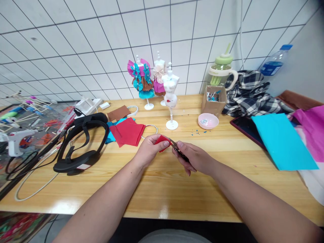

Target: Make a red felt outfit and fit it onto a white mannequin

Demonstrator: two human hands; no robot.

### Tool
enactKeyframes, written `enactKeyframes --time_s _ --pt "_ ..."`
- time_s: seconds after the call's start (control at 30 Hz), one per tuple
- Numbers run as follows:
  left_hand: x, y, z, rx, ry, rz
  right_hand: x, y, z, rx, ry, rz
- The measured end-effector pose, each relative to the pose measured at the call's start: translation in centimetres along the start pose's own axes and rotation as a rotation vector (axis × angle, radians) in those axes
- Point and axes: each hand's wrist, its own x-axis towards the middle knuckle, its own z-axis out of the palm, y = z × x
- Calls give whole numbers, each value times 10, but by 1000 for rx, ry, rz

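Note:
My left hand pinches a small folded piece of red paper over the middle of the table. In my right hand is a pair of dark-handled scissors, its blades up against the right edge of that paper. How wide the blades stand is too small to make out. To the left lies a stack of red sheets, partly over blue pieces. Just beyond my hands stands a bare white mini dress form with a small red mark on its lower part.
Two dress forms with paper outfits stand by the tiled wall. A pink dish, a cardboard box and a green-lidded cup are right of centre. Blue sheets lie far right; a black headset strap and glue gun left.

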Motion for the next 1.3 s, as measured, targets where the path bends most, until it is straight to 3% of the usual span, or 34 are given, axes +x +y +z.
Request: enactKeyframes --time_s 0.9,1.2,1.3 --pt "1 -2 -2 -60 -26 -21 -2 -3 2 98 -56 6" --pt "1 -1 -3 -40 -148 -74 -3 -2 1 97 -87 21" --pt "1 0 -3 -62 -99 -50 -3 -3 1 89 -79 18"
